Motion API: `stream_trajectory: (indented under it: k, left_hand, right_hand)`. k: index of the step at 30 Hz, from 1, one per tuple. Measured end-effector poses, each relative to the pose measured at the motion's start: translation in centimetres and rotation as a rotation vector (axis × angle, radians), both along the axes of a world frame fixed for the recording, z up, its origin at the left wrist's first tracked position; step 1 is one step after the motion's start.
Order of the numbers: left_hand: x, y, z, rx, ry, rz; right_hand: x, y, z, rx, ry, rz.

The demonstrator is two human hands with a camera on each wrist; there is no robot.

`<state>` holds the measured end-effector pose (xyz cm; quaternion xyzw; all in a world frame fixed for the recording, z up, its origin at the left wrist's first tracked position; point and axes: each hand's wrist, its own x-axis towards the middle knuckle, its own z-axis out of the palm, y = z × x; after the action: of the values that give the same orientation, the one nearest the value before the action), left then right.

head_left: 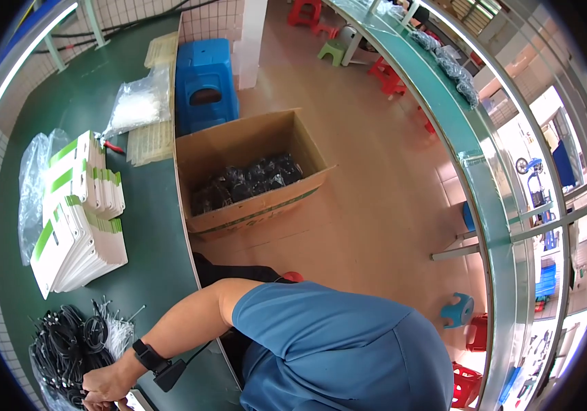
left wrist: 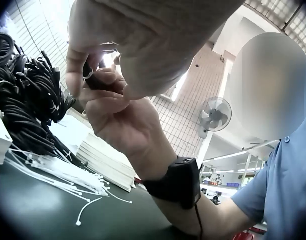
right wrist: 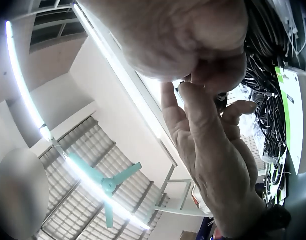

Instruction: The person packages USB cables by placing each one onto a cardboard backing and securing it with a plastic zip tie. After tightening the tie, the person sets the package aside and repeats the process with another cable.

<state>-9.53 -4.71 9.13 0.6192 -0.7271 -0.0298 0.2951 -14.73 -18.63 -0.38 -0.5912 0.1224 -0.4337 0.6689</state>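
My right hand [head_left: 108,383] is low at the left of the head view, beside a heap of coiled black cables [head_left: 64,335]. In the left wrist view, this right hand [left wrist: 123,117] pinches a short stretch of black cable [left wrist: 95,80] with a light band round it. My left hand [left wrist: 158,42] fills the top of that view, its fingers curled about the same piece. The right wrist view shows the left hand [right wrist: 213,140] with fingertips meeting the right hand [right wrist: 188,40], which covers most of the cable. Loose white cable ties [left wrist: 68,172] lie beside the heap.
Stacked white-and-green boxes [head_left: 81,246] stand on the green table [head_left: 156,240], near red-handled pliers [head_left: 113,146] and a clear bag of white pieces [head_left: 139,106]. A cardboard carton [head_left: 259,209] holding black wrapped bundles abuts the table, with a blue stool [head_left: 204,68] behind it.
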Motion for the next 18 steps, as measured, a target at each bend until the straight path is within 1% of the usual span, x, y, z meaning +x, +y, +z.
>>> stream_trajectory:
  k: [1, 4, 5, 8, 10, 12, 13, 14, 16, 17, 18]
  left_hand:
    - [-0.2, -0.3, -0.1, -0.006, 0.006, -0.007]
    - [0.2, -1.4, -0.4, -0.106, -0.206, -0.062]
    - [0.3, -1.5, -0.3, -0.114, -0.202, -0.068]
    - [0.8, -2.0, 0.2, 0.031, -0.056, -0.050]
    - [1.6, -2.2, -0.1, 0.031, 0.000, -0.077]
    - [1.9, -2.4, -0.5, 0.051, 0.105, -0.118]
    - [1.8, -2.5, -0.4, 0.049, 0.108, -0.120]
    - [1.8, -2.5, -0.2, 0.076, 0.126, -0.135]
    - [1.8, -2.5, 0.0, 0.128, 0.165, -0.161]
    - [2.1, -2.4, 0.0, 0.127, 0.166, -0.161]
    - [2.5, -2.4, -0.2, 0.087, 0.149, -0.156]
  right_hand:
    - [1.0, -0.4, -0.8, -0.022, -0.062, -0.027]
    - [1.7, -1.1, -1.7, -0.020, -0.054, -0.032]
    - [1.8, -1.2, -1.8, -0.017, -0.052, -0.032]
    - [2.0, -1.6, -2.0, -0.007, -0.048, -0.033]
    - [1.2, -1.7, -1.5, -0.008, -0.042, -0.036]
    - [-0.9, -1.1, -0.3, -0.117, 0.155, -0.149]
    - [-1.7, -0.7, 0.3, -0.170, 0.252, -0.204]
    - [-2.0, -0.2, 0.7, -0.172, 0.253, -0.205]
    - [-2.3, 0.8, 1.1, -0.135, 0.139, -0.337]
    - [-2.2, 1.0, 1.3, -0.116, 0.080, -0.402]
    - [-1.9, 0.9, 1.4, -0.118, 0.080, -0.402]
